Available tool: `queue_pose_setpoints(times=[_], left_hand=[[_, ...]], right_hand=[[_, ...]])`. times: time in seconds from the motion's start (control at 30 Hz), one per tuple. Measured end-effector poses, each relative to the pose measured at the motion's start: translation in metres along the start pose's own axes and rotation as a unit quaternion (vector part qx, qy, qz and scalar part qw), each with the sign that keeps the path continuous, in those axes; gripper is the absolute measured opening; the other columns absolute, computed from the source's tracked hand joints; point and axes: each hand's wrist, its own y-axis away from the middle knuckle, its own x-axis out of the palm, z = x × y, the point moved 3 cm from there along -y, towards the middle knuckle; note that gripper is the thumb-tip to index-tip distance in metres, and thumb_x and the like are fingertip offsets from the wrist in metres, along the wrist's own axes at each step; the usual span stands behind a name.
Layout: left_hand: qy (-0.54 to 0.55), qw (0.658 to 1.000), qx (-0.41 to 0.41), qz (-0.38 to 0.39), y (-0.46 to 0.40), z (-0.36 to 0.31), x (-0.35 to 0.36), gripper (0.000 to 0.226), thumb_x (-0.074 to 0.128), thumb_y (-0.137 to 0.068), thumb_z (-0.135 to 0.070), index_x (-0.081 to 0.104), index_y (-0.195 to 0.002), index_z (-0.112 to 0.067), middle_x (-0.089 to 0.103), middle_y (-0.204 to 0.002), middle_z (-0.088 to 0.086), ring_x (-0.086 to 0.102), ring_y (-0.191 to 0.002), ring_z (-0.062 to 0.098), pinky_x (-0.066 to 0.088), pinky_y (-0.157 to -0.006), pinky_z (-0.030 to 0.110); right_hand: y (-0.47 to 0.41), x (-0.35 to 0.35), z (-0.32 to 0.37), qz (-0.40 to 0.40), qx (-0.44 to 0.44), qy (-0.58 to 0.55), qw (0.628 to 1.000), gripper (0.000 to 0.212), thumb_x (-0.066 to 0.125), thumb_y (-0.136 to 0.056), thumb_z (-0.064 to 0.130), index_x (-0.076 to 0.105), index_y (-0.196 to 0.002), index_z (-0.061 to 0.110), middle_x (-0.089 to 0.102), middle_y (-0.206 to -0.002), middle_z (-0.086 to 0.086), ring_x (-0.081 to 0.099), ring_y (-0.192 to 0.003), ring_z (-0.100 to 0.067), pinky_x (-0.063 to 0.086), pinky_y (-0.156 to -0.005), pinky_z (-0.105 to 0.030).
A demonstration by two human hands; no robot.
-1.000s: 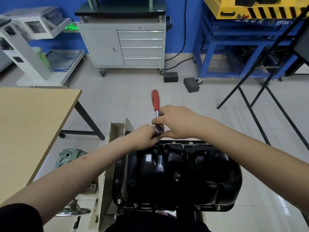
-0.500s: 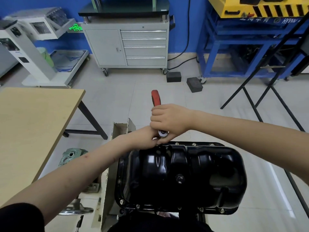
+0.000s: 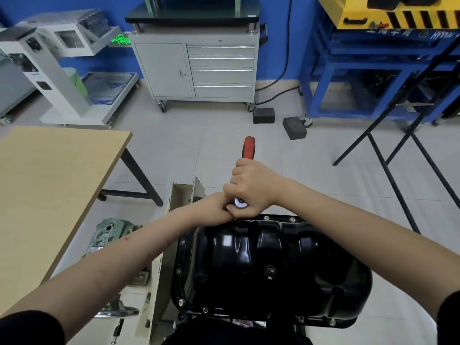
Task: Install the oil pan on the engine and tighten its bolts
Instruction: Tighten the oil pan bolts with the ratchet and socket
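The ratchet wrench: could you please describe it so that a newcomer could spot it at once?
Start at the black oil pan in the lower middle. At its far rim both hands meet; the right hand grips the ratchet wrench there. It is the only red-handled tool, with a round silver head showing below the fingers.

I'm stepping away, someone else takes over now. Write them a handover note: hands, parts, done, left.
Right hand grips the red-handled ratchet, its head on the far flange of the oil pan.
Left hand rests beside the ratchet head; its fingers are hidden.
Done: the black pan sits on the engine, and bolts show along the far, left and near rims.
Left: finish this far-edge bolt, then go round the rest. How tight any bolt is cannot be seen.
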Motion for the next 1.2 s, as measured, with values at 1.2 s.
queue_pose_setpoints(times=[1.2], left_hand=[[0.002, 0.999, 0.005, 0.037, -0.041, -0.041, 0.016, 0.038, 0.054, -0.09, -0.017, 0.041, -0.054, -0.019, 0.039, -0.05, -0.008, 0.038, -0.044, 0.001, 0.03, -0.045, 0.008]], right_hand=[[0.053, -0.04, -0.009, 0.051, 0.226, -0.006, 0.973, 0.034, 0.079, -0.054, 0.015, 0.046, -0.047, 0.006, 0.045, -0.038, -0.007, 0.044, -0.039, -0.024, 0.044, -0.052, -0.029]])
